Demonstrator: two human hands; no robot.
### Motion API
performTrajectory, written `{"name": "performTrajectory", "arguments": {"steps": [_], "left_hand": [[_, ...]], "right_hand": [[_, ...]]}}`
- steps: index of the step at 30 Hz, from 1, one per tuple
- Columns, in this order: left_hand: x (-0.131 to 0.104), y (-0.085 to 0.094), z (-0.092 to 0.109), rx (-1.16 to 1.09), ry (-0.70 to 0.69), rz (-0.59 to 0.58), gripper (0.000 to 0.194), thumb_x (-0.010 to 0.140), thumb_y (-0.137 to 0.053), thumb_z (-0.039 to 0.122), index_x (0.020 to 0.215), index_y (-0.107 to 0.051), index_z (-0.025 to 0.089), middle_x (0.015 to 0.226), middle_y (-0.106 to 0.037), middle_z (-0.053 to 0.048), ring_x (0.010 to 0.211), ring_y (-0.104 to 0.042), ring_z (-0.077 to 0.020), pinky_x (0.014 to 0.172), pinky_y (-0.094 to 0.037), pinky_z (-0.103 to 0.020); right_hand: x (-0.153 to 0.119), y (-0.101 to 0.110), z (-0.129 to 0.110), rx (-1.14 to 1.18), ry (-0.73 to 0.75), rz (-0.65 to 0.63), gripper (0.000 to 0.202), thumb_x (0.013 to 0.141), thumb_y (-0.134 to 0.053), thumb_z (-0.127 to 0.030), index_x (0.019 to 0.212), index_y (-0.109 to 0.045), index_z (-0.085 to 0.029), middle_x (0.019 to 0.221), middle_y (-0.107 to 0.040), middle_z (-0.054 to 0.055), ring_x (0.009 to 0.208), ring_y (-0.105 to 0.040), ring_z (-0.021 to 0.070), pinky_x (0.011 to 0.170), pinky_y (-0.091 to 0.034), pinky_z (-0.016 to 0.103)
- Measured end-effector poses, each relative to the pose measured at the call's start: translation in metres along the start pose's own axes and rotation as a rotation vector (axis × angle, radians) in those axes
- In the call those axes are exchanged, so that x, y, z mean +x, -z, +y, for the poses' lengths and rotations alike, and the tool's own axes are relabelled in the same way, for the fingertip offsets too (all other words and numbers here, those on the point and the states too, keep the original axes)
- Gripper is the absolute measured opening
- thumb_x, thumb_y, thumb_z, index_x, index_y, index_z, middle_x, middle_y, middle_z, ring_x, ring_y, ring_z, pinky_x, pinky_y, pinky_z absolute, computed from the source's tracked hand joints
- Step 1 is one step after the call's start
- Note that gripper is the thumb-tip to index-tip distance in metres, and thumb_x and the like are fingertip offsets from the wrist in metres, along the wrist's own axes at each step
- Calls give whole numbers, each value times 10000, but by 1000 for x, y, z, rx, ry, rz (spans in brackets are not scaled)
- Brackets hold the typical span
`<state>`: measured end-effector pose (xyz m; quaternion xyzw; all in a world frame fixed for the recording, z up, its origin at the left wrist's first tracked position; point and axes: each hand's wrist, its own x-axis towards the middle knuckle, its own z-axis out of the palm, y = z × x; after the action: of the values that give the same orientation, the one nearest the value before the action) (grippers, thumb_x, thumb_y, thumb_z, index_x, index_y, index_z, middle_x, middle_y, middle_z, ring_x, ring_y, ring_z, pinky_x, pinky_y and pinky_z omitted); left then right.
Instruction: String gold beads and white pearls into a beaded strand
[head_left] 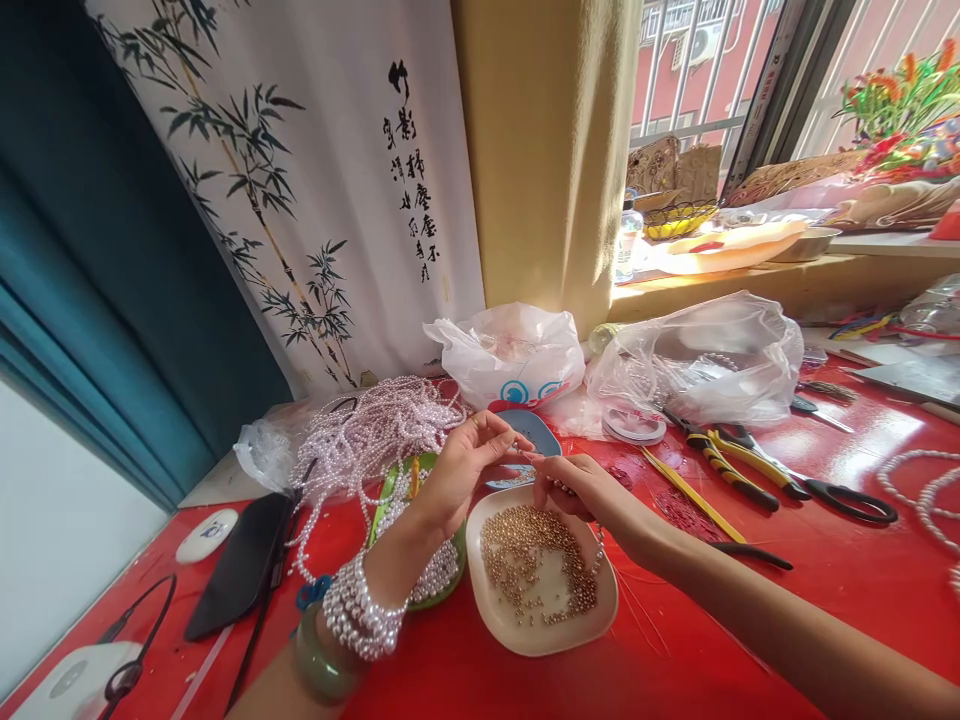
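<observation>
My left hand (474, 462) pinches a thin line, its fingertips close to those of my right hand (574, 482). The right fingers are curled round a beaded strand (599, 548) that hangs over the rim of a cream dish. Gold beads (525, 545) lie spread in this cream dish (544, 640), just below both hands. Partly hidden behind the hands is a blue dish (541, 430) with small pieces in it. A green dish (450, 592) of pale pearl beads stands beside the cream dish, partly covered by my left forearm.
A heap of pearl strands (375, 430) lies at the left, near a black phone (238, 570). White plastic bags (510, 350) stand at the back. Pliers (739, 470), scissors (847, 498), yellow tweezers (694, 495) and a tape roll (634, 426) lie on the right of the red table (675, 650).
</observation>
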<state>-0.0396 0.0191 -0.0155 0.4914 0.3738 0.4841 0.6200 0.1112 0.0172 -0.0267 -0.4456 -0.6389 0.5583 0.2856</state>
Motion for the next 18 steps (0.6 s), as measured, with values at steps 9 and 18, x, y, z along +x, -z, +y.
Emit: {"name": "performTrajectory", "arguments": {"steps": [9, 18], "left_hand": [[1, 0, -2, -15, 8, 25, 184, 709, -615, 258, 698, -461, 157, 769, -629, -21, 708, -622, -124, 548, -442, -164], [0, -1, -4, -40, 36, 20, 162, 700, -620, 250, 696, -486, 159, 805, -640, -32, 672, -608, -112, 564, -451, -185]], "right_hand": [[0, 0, -1, -28, -18, 17, 452, 773, -359, -485, 481, -483, -163, 402, -194, -78, 397, -146, 66, 429, -113, 249], [3, 2, 1, -38, -81, 35, 444, 780, -358, -461, 466, -465, -167, 394, -180, -78, 395, -141, 67, 423, -125, 244]]}}
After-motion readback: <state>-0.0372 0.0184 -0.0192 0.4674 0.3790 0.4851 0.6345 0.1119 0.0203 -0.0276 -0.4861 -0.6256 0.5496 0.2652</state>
